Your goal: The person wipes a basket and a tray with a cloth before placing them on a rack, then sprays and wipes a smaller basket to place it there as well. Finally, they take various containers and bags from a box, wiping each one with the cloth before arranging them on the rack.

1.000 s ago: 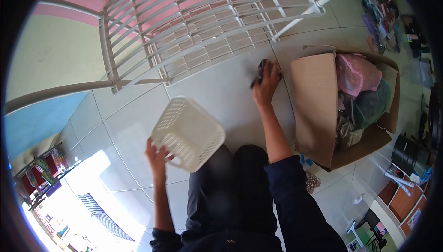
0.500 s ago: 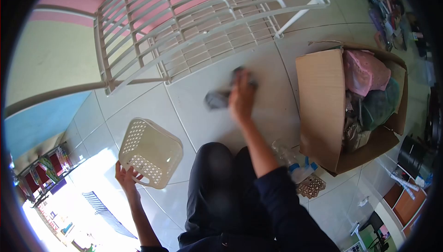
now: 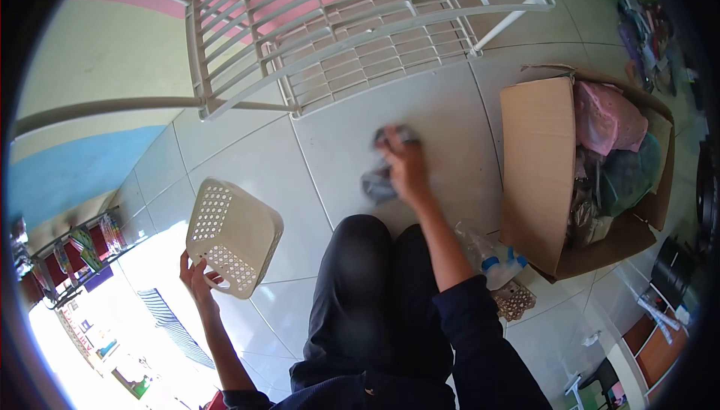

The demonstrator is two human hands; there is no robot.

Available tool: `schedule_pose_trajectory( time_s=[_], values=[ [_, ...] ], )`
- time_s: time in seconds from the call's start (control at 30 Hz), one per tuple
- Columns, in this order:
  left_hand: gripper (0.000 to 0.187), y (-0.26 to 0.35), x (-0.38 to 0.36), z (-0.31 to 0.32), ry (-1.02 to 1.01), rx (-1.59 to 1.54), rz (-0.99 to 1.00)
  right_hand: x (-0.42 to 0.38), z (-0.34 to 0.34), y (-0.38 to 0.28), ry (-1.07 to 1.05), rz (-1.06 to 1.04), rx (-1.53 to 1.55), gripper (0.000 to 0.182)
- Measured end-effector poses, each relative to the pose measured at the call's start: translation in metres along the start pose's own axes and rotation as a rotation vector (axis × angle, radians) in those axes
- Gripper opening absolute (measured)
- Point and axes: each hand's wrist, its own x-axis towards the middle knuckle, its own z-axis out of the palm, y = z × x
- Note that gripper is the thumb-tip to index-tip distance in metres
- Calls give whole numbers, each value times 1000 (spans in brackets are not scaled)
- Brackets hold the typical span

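Observation:
My left hand [image 3: 199, 282] grips the handle end of a beige plastic basket [image 3: 236, 222] with rows of holes in its sides. The basket is tilted, and its hollow inside shows. In my right hand [image 3: 407, 168] is a crumpled grey cloth [image 3: 380, 185], smeared by motion. It sticks out on both sides of the fingers, over the floor tiles in front of my knees.
A white wire rack [image 3: 337, 31] stands ahead. At right is an open cardboard box [image 3: 534, 177] with pink and green bundles in it. A clear plastic bottle with blue parts [image 3: 501, 266] and a brown perforated basket [image 3: 516, 301] lie by my right knee.
My right hand and the grey cloth have shifted slightly nearer my knees and to the right. The basket in my left hand has tilted further and moved a little left.

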Motion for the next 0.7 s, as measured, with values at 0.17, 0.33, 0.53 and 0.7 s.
schedule_pose_trajectory(
  time_s=[0.17,0.33,0.53,0.7],
  values=[
    [44,-17,13,59,-132,44,25,38,-19,67,346,273,-141,51],
    [36,8,3,205,-388,178,238,66,-100,-1,647,714,1317,45],
    [49,11,-20,282,-538,317,390,48,-211,-101,38,288,1183,35],
    [68,34,-42,275,-411,327,736,43,-235,-112,98,182,1592,35]
  ],
)
